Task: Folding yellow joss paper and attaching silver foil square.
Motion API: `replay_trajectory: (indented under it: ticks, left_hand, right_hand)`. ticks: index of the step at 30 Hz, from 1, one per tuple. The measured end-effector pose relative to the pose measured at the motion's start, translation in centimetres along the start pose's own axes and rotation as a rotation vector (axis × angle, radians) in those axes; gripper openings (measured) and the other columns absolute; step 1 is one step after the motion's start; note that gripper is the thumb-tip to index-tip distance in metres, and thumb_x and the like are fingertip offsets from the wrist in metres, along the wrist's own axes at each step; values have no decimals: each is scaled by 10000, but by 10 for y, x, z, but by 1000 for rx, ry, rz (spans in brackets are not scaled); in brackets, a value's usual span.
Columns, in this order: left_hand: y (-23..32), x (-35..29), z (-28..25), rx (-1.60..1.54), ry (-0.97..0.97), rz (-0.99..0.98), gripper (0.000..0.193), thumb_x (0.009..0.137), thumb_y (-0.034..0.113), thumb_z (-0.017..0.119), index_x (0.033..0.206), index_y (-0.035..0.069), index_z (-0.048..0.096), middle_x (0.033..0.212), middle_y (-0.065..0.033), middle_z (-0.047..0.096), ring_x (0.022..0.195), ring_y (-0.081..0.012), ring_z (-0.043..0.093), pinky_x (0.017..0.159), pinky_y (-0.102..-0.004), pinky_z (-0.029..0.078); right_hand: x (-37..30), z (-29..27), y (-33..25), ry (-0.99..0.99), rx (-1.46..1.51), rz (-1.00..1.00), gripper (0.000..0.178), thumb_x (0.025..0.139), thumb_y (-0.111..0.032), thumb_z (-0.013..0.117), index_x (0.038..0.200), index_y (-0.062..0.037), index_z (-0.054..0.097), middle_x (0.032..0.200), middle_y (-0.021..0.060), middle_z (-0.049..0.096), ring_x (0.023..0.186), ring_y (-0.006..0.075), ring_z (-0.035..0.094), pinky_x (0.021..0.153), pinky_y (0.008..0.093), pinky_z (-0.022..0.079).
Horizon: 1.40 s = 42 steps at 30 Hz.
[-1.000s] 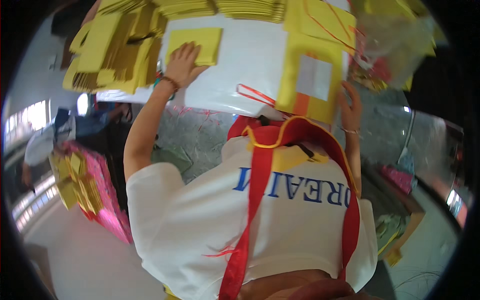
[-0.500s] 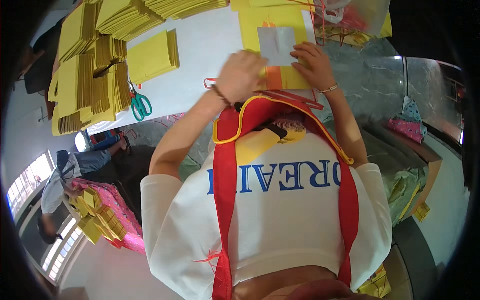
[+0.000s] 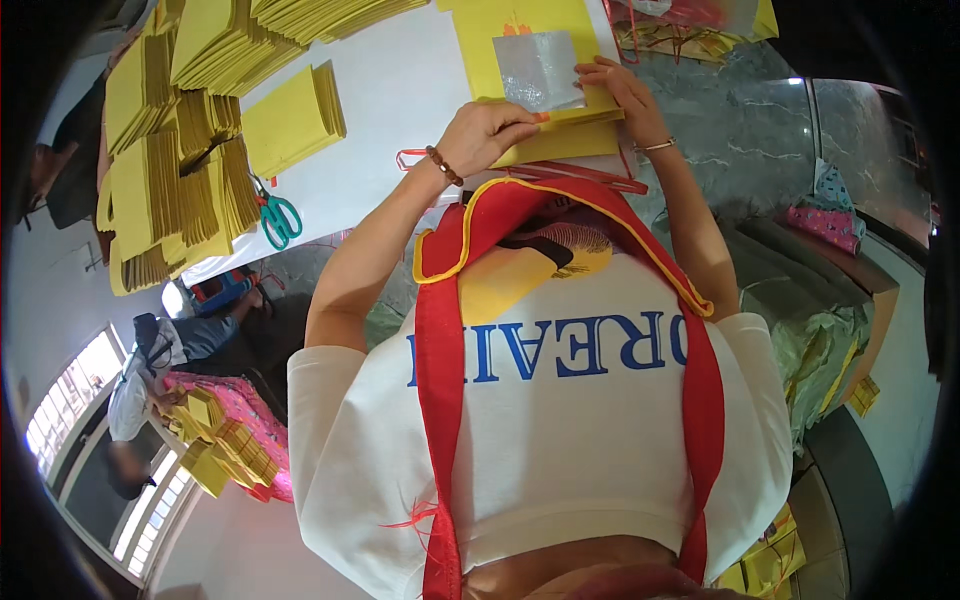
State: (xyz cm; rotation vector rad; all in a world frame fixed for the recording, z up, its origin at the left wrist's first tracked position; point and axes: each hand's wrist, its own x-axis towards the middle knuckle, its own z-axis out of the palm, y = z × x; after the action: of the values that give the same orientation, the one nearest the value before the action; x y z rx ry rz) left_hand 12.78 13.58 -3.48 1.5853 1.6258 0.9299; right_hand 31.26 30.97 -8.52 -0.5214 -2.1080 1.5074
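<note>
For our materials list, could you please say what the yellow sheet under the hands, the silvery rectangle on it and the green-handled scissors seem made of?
Yellow sheet: probably matte paper, being dull with a folded edge. Silvery rectangle: perhaps foil or film, given its wrinkled glints. Scissors: likely plastic-handled, smooth and evenly coloured; blade material unclear.

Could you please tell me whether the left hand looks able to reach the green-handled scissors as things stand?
Probably yes, once the left hand leaves the yellow sheet: the green-handled scissors lie with their handles uncovered, and mostly bare white tabletop lies between.
</note>
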Motion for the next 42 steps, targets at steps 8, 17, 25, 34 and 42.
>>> replay_trajectory:
  ticks: [8,17,25,34,42]
  left_hand:
    - [3,3,-7,-219,-55,-303,196,813,187,597,885,13,652,747,-69,637,663,-117,574,616,-253,458]
    - [-10,9,-7,-332,-14,-355,215,815,180,592,882,-17,646,749,-36,627,700,-78,550,649,-228,451]
    - [-20,16,-13,-528,-36,-416,244,839,199,563,946,-7,638,797,-21,625,730,-62,536,659,-209,434]
    - [-23,-13,-46,-352,164,28,414,806,59,508,1220,70,505,1189,-55,552,1103,-158,479,913,-299,368]
    - [-18,-7,-23,606,177,250,416,728,164,595,1141,119,569,1179,-73,544,1065,-261,493,902,-379,365]
  right_hand:
    - [1,2,3,16,24,3,335,935,-232,382,959,-17,637,1089,85,608,1162,247,444,1010,344,307]
    - [0,-5,16,-100,87,-13,545,931,-411,225,1089,-24,575,1199,118,542,1253,266,347,1046,360,233]
    - [-6,-1,16,-35,-330,-44,432,737,-295,664,1124,-119,586,1194,48,551,1208,209,419,1007,364,248]
    - [-6,1,19,-57,-58,57,317,800,-67,595,1110,-18,560,1201,51,537,1256,200,334,986,324,333]
    - [-1,-10,-16,-33,-85,-117,231,747,-94,638,977,-75,620,1168,67,563,1202,254,410,984,370,322]
